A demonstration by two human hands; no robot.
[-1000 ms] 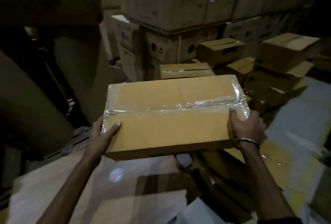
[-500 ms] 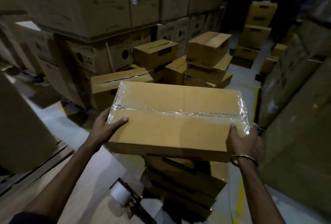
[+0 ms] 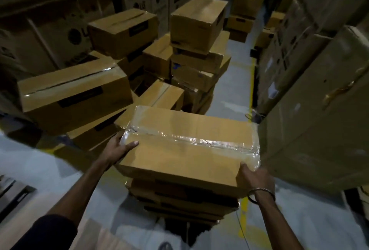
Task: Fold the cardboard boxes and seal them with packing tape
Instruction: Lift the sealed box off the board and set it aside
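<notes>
You hold a flat brown cardboard box (image 3: 185, 150) between both hands, its top seam sealed with a strip of shiny clear packing tape (image 3: 191, 140) that runs the length of the lid and wraps down over both short ends. Your left hand (image 3: 117, 148) grips the left end: the thumb lies flat on the lid, while the fingers curl round the side and are hidden behind the box. Your right hand (image 3: 254, 178), with a thin metal bangle (image 3: 259, 192) on its wrist, clasps the near right corner; its fingers go under or round the edge and cannot be seen.

The box sits directly above a low stack of similar brown boxes (image 3: 183, 201) on the pale grey floor (image 3: 50, 170); it seems to rest on the top one, though the dim light and dark gap below leave that unclear. Beyond it lies a loose heap of taped brown cartons (image 3: 123, 54), some tilted. Tall walls of large cartons (image 3: 311, 90) close in on the right and at the back, cut off by the frame. A yellow floor line (image 3: 252, 82) runs along the aisle.
</notes>
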